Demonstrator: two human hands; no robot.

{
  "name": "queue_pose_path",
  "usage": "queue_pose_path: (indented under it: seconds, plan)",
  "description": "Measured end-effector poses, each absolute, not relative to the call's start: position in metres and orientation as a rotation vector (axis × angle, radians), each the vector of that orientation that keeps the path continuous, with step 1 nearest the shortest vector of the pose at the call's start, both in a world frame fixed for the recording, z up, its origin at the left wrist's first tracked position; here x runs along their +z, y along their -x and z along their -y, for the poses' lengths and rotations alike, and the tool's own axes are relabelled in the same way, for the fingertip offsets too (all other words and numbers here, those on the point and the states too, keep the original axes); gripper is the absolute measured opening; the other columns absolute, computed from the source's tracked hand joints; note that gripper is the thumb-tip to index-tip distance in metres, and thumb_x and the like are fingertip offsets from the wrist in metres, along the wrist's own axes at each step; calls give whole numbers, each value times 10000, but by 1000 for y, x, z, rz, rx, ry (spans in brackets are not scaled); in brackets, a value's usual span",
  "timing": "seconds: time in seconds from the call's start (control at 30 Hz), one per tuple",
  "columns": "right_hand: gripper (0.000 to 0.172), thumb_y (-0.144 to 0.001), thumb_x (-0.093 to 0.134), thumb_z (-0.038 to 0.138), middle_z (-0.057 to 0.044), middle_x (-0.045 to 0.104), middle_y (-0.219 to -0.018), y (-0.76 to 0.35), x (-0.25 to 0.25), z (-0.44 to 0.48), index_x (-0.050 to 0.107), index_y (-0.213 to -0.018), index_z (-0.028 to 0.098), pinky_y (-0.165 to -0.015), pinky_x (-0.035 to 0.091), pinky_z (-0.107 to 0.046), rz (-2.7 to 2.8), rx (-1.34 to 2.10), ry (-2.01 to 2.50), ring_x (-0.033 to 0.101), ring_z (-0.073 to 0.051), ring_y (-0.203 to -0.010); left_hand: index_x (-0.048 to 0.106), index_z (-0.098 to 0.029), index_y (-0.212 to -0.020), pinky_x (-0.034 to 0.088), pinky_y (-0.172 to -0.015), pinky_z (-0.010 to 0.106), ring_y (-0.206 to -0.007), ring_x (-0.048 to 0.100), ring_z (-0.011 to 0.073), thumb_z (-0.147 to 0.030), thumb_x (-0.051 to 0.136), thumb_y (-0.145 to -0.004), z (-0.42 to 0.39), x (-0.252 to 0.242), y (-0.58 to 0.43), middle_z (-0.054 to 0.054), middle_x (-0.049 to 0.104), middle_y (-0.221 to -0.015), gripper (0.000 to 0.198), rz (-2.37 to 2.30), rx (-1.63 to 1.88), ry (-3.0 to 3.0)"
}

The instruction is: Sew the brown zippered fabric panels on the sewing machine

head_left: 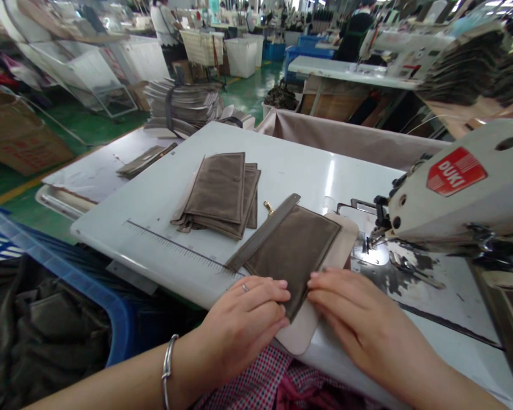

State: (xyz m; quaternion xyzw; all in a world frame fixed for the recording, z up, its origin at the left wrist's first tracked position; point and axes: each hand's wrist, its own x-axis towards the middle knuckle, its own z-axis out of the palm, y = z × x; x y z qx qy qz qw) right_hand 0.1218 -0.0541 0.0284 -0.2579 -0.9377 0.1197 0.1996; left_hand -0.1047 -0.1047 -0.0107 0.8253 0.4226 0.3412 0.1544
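A dark brown fabric panel [297, 239] with stitched edges lies over a larger beige panel [301, 333] with rounded corners. Along its left side runs a brown zipper strip [265, 230], with a gold zipper pull [268, 208] at the far end. My left hand [248, 307] grips the brown panel's near corner, fingers bent and together; its thumb is partly hidden. My right hand [353, 310] has its fingertips closed on the right edge, where brown lies over beige. The sewing machine needle area [371, 245] is just beyond my right hand, apart from the panels.
A stack of brown stitched panels [218, 191] lies left on the white table [192, 256], behind a printed ruler scale [175, 245]. The sewing machine head [457, 182] overhangs the right side. A blue crate [123, 319] of dark fabric stands at the left. Bundled pieces [179, 105] sit behind.
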Motion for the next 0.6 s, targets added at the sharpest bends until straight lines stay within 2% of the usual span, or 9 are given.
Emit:
queue_pose_path:
  seconds: [0.07,0.17,0.27,0.33,0.43,0.53,0.6]
  plan:
    - [277,-907,459,104,-79,656,-1172,-123,33,57,637,-1109,169,-1055,428,-365,2648,320,734,563,-189,-1159,624,-183,-958,395,-1078,280,-1195,549,137,-146,598,-908,105,-11,105,11,660,-1148,68,-1210,981,-2369]
    - [225,-933,483,181,-32,697,-1098,-125,38,63,656,-1075,206,-1036,439,-244,2781,549,506,593,-132,-1129,629,-186,-954,384,-1086,278,-1196,548,135,-132,591,-908,105,-12,105,8,659,-1153,81,-1214,990,-2376]
    - [318,-924,502,179,-75,623,-1267,-127,36,66,597,-1227,161,-1076,410,-319,2686,349,734,521,-170,-1244,634,-186,-957,379,-1088,271,-1187,553,133,-131,594,-907,106,-12,104,8,663,-1146,85,-1224,1006,-2393]
    - [300,-919,549,239,-71,588,-1315,-129,34,67,622,-1201,169,-1092,388,-334,2707,334,687,499,-185,-1267,637,-185,-952,375,-1090,267,-1186,554,133,-130,596,-905,106,-11,103,10,663,-1149,83,-1224,1012,-2400]
    - [187,-931,542,264,-22,674,-1184,-133,33,69,696,-1031,226,-1075,396,-257,2790,584,545,591,-136,-1155,642,-184,-947,374,-1096,270,-1184,558,137,-134,610,-896,107,-10,103,12,664,-1149,78,-1233,1025,-2394]
    - [285,-937,507,215,-50,708,-1096,-134,34,71,645,-1186,204,-1043,440,-295,2691,567,799,641,-150,-1072,644,-187,-971,384,-1093,277,-1182,561,139,-136,611,-895,107,-10,104,13,667,-1148,97,-1233,1012,-2401]
    - [273,-944,525,254,-19,728,-1026,-134,34,72,648,-1187,234,-1015,456,-252,2696,703,617,670,-129,-997,642,-187,-992,391,-1091,279,-1183,563,140,-134,601,-900,107,-10,104,16,664,-1161,114,-1229,997,-2406]
